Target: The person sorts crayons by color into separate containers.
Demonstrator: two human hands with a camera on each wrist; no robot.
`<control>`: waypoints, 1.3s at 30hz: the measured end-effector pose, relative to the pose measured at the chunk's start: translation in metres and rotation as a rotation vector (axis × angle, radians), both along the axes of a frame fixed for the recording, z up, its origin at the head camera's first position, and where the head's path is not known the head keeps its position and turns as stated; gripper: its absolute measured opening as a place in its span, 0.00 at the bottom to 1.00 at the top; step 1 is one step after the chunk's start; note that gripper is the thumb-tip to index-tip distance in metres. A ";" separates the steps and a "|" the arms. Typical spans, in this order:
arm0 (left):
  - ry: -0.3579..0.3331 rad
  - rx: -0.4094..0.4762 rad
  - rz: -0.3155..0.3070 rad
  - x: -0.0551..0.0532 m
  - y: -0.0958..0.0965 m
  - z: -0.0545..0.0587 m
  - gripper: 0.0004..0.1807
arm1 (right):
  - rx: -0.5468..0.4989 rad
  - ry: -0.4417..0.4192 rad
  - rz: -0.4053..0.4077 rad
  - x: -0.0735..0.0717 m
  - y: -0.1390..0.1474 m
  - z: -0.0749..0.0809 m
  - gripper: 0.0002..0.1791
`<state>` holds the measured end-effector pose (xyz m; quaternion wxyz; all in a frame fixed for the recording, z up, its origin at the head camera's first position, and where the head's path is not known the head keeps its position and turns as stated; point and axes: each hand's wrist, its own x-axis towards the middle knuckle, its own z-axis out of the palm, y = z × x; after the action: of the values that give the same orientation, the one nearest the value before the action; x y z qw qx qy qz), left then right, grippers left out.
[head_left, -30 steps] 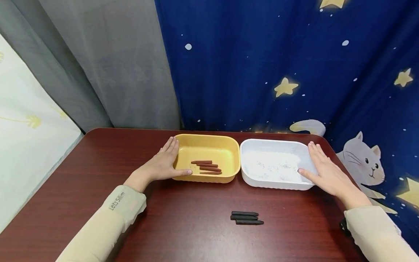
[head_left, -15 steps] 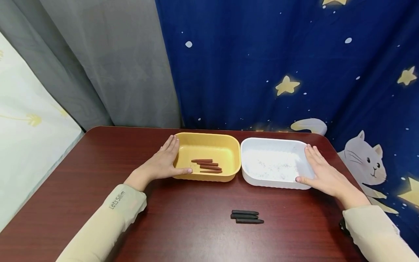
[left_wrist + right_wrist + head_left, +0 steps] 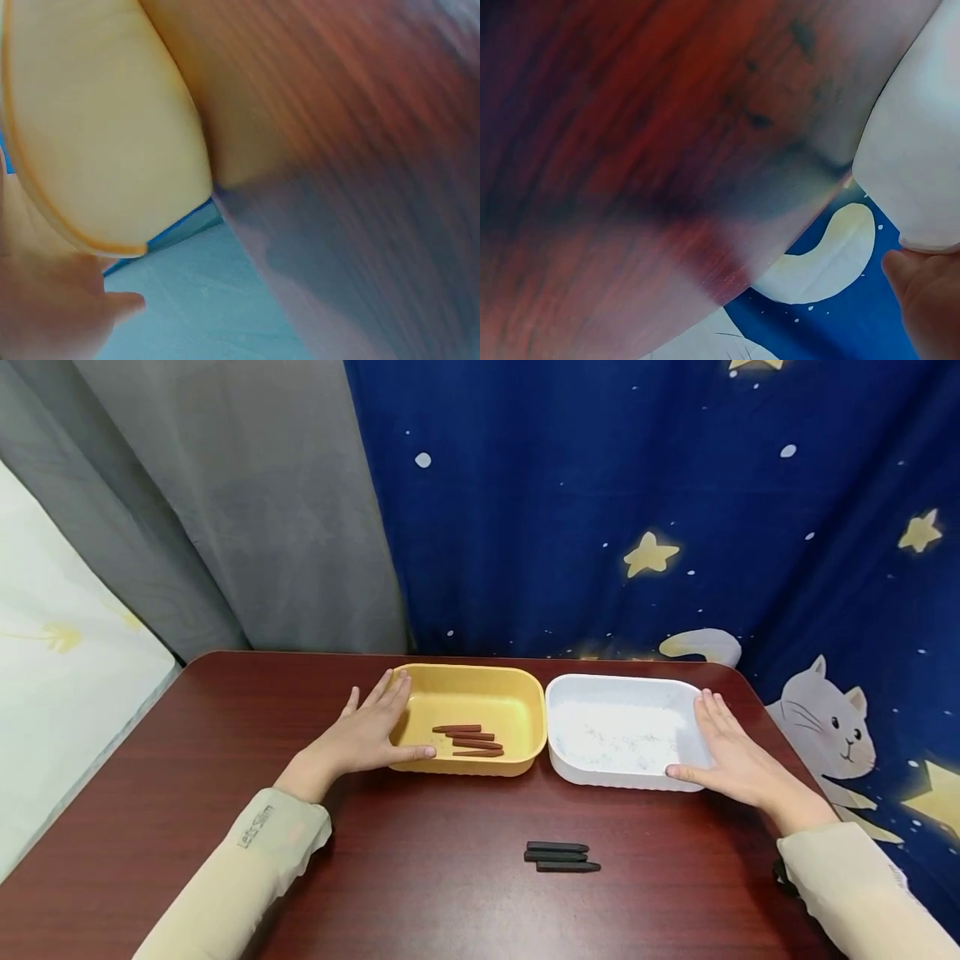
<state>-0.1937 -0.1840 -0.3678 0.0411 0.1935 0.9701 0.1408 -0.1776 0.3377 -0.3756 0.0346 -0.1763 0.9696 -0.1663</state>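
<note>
My left hand [image 3: 358,737] rests at the left end of the yellow container [image 3: 517,675], fingers straight along its end, thumb over the near rim. The little finger is spread away. Several brown crayon-like sticks [image 3: 474,744] with pointed ends lie inside. At the right end of the white container [image 3: 607,682], my right hand [image 3: 738,767] presses with extended fingers, its thumb on the near rim. Fine dark specks dot the white floor. The containers stand side by side, rims meeting. In the left wrist view the yellow wall [image 3: 112,135] fills the upper left.
Three black crayon-like sticks [image 3: 562,857] lie together on the dark red wooden table [image 3: 420,860], nearer than the containers. Behind the table's far edge hang a grey curtain [image 3: 300,527] and a blue starry curtain [image 3: 525,527]. A pale patterned cloth [image 3: 67,693] is at the left.
My right hand has slid a little left along the white container. The left little finger has spread outward from the others. The view has shifted slightly; the sticks lie as before.
</note>
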 end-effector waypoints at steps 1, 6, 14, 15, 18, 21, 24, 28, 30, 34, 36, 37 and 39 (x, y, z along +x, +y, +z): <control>0.010 0.017 -0.012 0.001 0.001 0.001 0.65 | 0.002 -0.001 0.000 0.000 0.000 0.000 0.65; 0.091 0.128 -0.135 0.009 0.015 0.005 0.55 | 0.018 -0.002 -0.006 0.001 -0.001 0.000 0.66; 0.146 0.185 -0.335 0.027 0.047 0.014 0.41 | 0.043 -0.007 -0.013 0.000 -0.003 0.000 0.66; 0.147 0.186 -0.351 0.029 0.051 0.015 0.41 | 0.045 -0.008 -0.016 0.000 -0.003 0.000 0.66; 0.153 0.185 -0.397 0.034 0.062 0.018 0.39 | 0.057 -0.009 -0.021 0.000 -0.003 0.000 0.66; 0.166 0.174 -0.444 0.038 0.071 0.019 0.35 | 0.071 -0.014 -0.026 0.000 -0.003 0.001 0.66; 0.170 0.166 -0.483 0.043 0.081 0.020 0.32 | 0.082 -0.020 -0.029 0.000 -0.003 0.001 0.67; 0.150 0.145 -0.551 0.051 0.097 0.021 0.30 | 0.093 -0.025 -0.026 0.000 -0.003 0.002 0.67; 0.143 0.128 -0.595 0.055 0.105 0.021 0.29 | 0.093 -0.024 -0.025 0.000 -0.003 0.003 0.67; 0.139 0.091 -0.649 0.058 0.120 0.019 0.28 | 0.089 -0.023 -0.023 0.000 -0.003 0.003 0.66; 0.135 0.082 -0.666 0.058 0.126 0.017 0.27 | 0.090 -0.023 -0.024 0.000 -0.003 0.003 0.66; 0.130 0.080 -0.674 0.057 0.129 0.016 0.26 | 0.091 -0.022 -0.025 0.000 -0.003 0.004 0.66; 0.119 0.078 -0.689 0.056 0.135 0.013 0.25 | 0.096 -0.020 -0.027 0.000 -0.003 0.004 0.66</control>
<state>-0.1376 -0.0491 -0.3543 0.0224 0.5189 0.8423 0.1441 -0.1776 0.3343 -0.3720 0.0507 -0.1596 0.9783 -0.1219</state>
